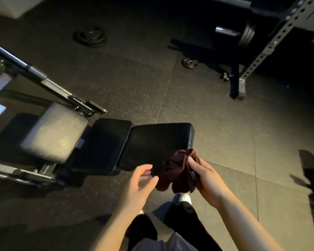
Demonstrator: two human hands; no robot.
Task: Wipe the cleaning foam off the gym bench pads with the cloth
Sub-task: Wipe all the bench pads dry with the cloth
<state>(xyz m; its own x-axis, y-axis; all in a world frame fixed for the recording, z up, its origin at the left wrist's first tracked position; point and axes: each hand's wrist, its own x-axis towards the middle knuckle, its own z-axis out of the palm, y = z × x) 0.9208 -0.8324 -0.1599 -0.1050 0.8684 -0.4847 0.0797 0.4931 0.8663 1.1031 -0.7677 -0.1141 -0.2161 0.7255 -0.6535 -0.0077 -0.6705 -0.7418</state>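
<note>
A bunched dark maroon cloth (178, 171) hangs in front of me, gripped by my right hand (205, 176) with the thumb pressed into its folds. My left hand (140, 183) is just left of the cloth, fingers loosely curled and its fingertips at the cloth's edge; whether they touch it is unclear. Behind the cloth lies the black bench: the near pad (156, 140), a smaller middle pad (105, 142), and a lighter grey pad (54, 133) at the left with a faint pale patch near its front corner.
A barbell (43, 78) slants over the bench's left end on its metal frame (16, 173). Weight plates (90, 38) and a small plate (189, 63) lie on the rubber floor. A rack upright (261, 51) stands at the far right. My white shoe (185, 197) is below the cloth.
</note>
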